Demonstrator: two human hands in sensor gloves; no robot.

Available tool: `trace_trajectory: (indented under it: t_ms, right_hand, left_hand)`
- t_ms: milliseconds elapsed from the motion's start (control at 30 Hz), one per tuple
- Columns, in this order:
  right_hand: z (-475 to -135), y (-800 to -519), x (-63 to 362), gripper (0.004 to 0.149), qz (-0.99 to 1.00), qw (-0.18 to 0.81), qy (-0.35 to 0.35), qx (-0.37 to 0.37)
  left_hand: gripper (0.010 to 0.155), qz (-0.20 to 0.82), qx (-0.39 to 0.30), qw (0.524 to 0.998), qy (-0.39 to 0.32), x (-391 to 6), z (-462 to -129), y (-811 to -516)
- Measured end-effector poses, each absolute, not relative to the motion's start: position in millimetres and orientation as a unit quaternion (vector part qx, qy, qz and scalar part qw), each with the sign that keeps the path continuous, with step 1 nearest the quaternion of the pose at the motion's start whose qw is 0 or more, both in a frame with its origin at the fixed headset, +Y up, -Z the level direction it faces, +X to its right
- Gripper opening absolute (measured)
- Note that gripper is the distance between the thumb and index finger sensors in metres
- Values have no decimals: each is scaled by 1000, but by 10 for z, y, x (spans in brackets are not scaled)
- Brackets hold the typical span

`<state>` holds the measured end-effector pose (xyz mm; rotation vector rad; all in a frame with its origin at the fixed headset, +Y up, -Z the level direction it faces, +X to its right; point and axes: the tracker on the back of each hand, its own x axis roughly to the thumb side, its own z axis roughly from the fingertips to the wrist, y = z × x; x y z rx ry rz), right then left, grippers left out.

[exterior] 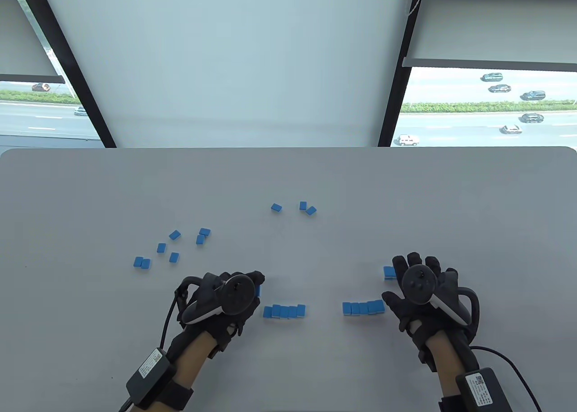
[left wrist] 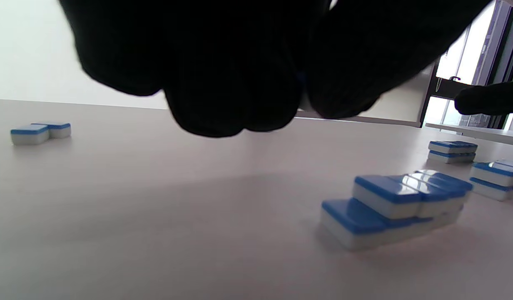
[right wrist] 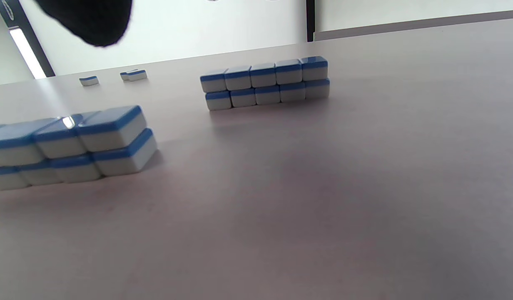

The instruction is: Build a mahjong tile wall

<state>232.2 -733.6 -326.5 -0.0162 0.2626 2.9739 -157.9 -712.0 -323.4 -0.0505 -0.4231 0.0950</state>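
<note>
1. Here, two short two-layer rows of blue-backed tiles sit low in the table view: the left row [exterior: 285, 311] beside the left hand [exterior: 225, 301], the right row [exterior: 363, 307] touching or just beside the right hand [exterior: 421, 290].
2. A small two-high stack [exterior: 389, 272] lies just behind the right row, partly hidden by the fingers.
3. The left grip is curled, with a sliver of blue [exterior: 258, 290] at its fingertips; it seems to hold one tile, though the wrist view shows only dark glove.
4. The right grip is spread flat and holds nothing.
5. Loose tiles [exterior: 173, 247] lie scattered mid-left on the counter [exterior: 451, 195], with three more [exterior: 303, 207] near the centre.
6. Risk: setting a tile on the left row's low end could nudge the upper layer askew.
</note>
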Motion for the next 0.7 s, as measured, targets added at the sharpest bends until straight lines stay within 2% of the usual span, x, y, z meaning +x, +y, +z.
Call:
trace_trajectory:
  t_ms: [100,300,700]
  right_hand:
    - [-3262,-7331,2323,81,993,79,86,-6]
    - [-3264,-7330,2325,81,993,81,85,-5]
    - [-3259,-7327,2324,81,993,79,84,-5]
  left_hand:
    - [60,38,-64,974,-215,-1515,-3246,-7231]
    - [60,33,-88,971,-219,-1460,-3254,-7336]
    - [60,24,-100,968,-231,-1356,-3244,-7403]
